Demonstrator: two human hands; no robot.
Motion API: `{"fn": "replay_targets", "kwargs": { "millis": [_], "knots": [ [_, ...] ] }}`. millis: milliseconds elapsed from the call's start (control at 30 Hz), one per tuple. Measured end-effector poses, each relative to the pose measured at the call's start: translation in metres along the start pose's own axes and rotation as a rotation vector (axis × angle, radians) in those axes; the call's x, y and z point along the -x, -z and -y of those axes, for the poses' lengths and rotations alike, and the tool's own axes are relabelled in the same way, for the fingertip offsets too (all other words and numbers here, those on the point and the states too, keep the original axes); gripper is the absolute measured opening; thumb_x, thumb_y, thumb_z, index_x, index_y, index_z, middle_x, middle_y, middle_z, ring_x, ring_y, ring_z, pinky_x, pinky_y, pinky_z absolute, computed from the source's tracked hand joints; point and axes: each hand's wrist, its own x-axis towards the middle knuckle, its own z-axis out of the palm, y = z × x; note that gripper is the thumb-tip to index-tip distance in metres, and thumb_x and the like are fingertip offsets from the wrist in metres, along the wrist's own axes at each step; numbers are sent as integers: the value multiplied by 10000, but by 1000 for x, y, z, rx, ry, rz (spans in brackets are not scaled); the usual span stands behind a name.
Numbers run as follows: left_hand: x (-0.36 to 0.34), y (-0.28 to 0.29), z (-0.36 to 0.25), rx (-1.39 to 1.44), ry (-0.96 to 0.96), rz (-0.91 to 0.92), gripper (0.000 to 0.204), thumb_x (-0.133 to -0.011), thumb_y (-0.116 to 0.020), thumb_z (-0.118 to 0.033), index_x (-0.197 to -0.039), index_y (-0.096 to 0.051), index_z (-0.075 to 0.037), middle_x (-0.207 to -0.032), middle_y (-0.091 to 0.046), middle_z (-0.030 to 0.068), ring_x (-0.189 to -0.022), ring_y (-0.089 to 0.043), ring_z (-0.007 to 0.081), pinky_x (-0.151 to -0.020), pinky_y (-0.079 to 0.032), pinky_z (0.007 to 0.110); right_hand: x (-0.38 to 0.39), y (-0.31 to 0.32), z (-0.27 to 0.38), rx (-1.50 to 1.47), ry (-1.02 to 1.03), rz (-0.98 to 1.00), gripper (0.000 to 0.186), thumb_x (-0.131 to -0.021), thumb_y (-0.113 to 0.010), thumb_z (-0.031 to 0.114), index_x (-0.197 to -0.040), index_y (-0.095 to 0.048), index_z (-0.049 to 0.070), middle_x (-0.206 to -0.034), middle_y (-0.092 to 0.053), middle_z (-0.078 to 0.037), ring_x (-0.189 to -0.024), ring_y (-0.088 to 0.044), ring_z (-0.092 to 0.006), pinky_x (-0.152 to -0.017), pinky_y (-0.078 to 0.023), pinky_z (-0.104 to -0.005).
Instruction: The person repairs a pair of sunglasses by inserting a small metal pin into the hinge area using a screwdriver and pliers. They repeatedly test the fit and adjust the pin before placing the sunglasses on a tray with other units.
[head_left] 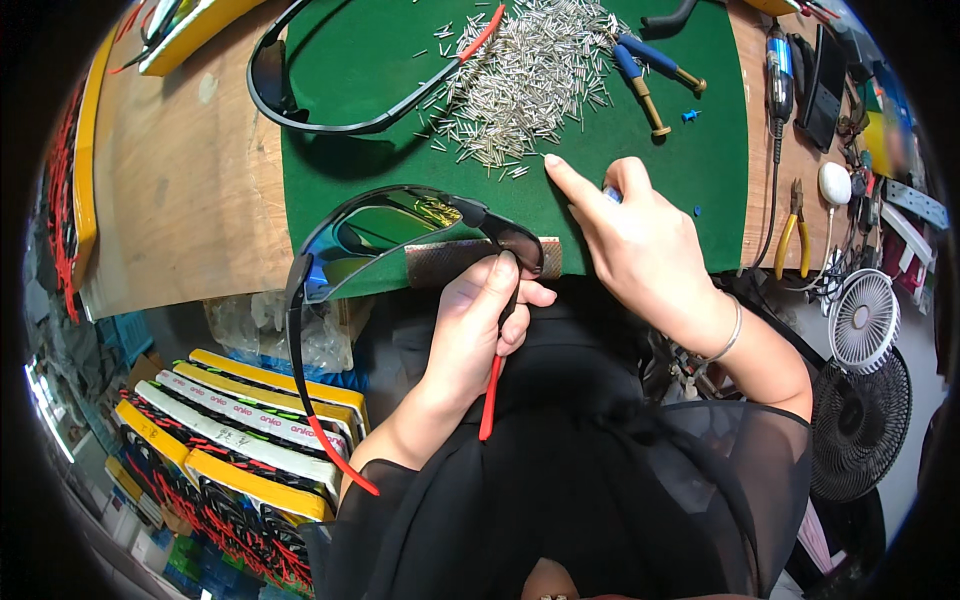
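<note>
The left hand (480, 320) is gripping a pair of black sunglasses (400, 235) at the hinge, holding them over the near edge of the green mat (700, 160); its fingers are hiding part of the red-tipped arm. The right hand (630, 235) is pointing its forefinger toward the heap of small metal pins (530, 75), other fingers curled around something small and blue, mostly hidden. A second pair of glasses (330, 80) is lying further back.

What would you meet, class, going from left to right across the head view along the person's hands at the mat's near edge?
Sunglasses → left hand, gripping their hinge → right hand, forefinger reaching toward the metal pins → yellow-handled pliers → small white fan.
</note>
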Motion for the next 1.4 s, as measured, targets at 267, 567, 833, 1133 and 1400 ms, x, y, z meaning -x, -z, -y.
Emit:
{"fn": "replay_targets", "kwargs": {
  "millis": [267,567,833,1133,1400],
  "knots": [
    [-1,-4,3,-40,-45,-73,280,-922,-432,-299,-918,-505,-29,-762,-608,62,-411,-353,26,-349,-273,149,35,43,1,-171,38,129,458,-745,-582,83,-1184,-521,196,-782,-434,-106,-579,-530,-220,-494,-462,-289],
    [1,-29,0,-176,-99,-152,313,-926,-427,-306,-787,-521,-42,-522,-433,-15,-402,-338,34,-373,-248,163,43,13,8,192,334,11,389,-696,-545,166,-1083,-580,185,-702,-404,-24,-484,-398,-102,-378,-356,-190],
    [-2,-24,6,-241,-136,-172,313,-935,-405,-291,-774,-516,-46,-519,-422,-19,-410,-340,38,-376,-243,168,38,12,7,265,370,-62,326,-715,-540,166,-1039,-584,172,-645,-400,-7,-468,-394,-95,-360,-341,-186],
    [-5,-14,6,-188,-156,-96,243,-925,-440,-203,-837,-561,-12,-655,-533,13,-459,-394,14,-377,-273,152,33,14,4,173,393,-28,321,-712,-537,151,-1032,-572,155,-577,-389,-7,-448,-411,-101,-362,-368,-197],
    [-5,-17,5,-173,-147,-124,300,-931,-425,-214,-761,-547,2,-686,-552,34,-447,-396,20,-375,-279,156,32,11,7,218,376,-55,297,-716,-542,159,-1011,-574,160,-585,-386,-3,-452,-408,-99,-367,-371,-193]
  ]
}}
